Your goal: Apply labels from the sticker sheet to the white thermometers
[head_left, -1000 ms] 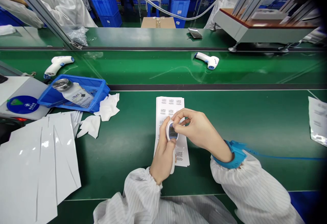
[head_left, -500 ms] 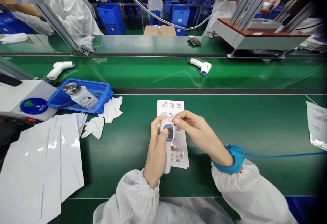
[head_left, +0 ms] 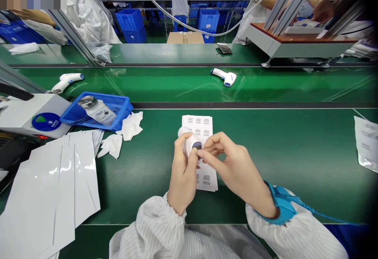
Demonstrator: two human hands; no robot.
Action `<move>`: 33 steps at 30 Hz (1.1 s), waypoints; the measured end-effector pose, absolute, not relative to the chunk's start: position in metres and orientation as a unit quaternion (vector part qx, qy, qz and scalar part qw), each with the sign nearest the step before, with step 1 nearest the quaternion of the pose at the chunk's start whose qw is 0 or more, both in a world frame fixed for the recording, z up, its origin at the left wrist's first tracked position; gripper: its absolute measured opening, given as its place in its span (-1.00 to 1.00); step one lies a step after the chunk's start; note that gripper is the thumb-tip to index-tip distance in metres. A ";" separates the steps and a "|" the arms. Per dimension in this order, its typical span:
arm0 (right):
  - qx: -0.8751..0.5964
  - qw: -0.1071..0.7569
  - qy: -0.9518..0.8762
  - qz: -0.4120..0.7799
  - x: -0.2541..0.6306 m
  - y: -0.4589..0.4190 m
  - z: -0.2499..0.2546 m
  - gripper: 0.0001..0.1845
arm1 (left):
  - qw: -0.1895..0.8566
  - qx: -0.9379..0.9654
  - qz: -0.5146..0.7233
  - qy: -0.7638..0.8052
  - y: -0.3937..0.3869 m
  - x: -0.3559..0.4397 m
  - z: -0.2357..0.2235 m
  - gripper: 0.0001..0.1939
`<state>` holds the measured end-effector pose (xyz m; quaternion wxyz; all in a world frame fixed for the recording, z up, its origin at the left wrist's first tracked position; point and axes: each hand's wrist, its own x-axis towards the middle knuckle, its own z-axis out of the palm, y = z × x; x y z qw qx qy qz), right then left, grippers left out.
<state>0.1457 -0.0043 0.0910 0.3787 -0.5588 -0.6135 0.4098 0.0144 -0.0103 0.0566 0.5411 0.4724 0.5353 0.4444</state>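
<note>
My left hand is wrapped round a white infrared thermometer, its thumb beside the small dark screen. The thermometer is tilted, and my left hand hides its handle. My right hand has thumb and fingertips pinched together against the screen's right edge; whatever is between them is too small to make out. A blue wrist strap circles my right wrist. Beneath the thermometer lies a stack of printed white label sheets, partly covered by my hands.
Left on the green bench are a blue tray holding a metal-capped bottle, crumpled wipes and white sheets. Two more thermometers lie on the green conveyor. A printed bag lies far right. Co-workers stand beyond.
The thermometer has turned in my left hand, so its screen shows less. My right hand's fingertips have come down onto the screen's edge. On the conveyor, the right-hand thermometer has shifted left.
</note>
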 end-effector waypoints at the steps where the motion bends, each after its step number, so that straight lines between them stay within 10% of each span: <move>1: -0.555 0.378 -0.597 0.439 0.146 -0.004 0.091 -0.87 | 0.544 0.471 0.445 0.533 -0.011 0.014 0.057 -0.68; 7: -0.471 0.434 -0.466 0.610 0.156 0.010 0.089 -0.78 | 0.646 0.379 0.419 0.514 -0.007 0.012 0.065 -0.61; 16: -0.478 0.429 -0.663 0.384 0.145 0.006 0.081 -0.61 | 0.688 0.408 0.414 0.434 -0.011 0.004 0.072 -0.17; 24: -0.478 0.489 -0.651 0.330 0.140 0.013 0.083 -0.90 | 0.688 0.424 0.398 0.434 -0.018 0.004 0.074 -0.16; 33: -0.454 0.356 -0.664 0.475 0.142 0.009 0.084 -0.54 | 0.702 0.408 0.405 0.420 -0.011 -0.001 0.076 -0.16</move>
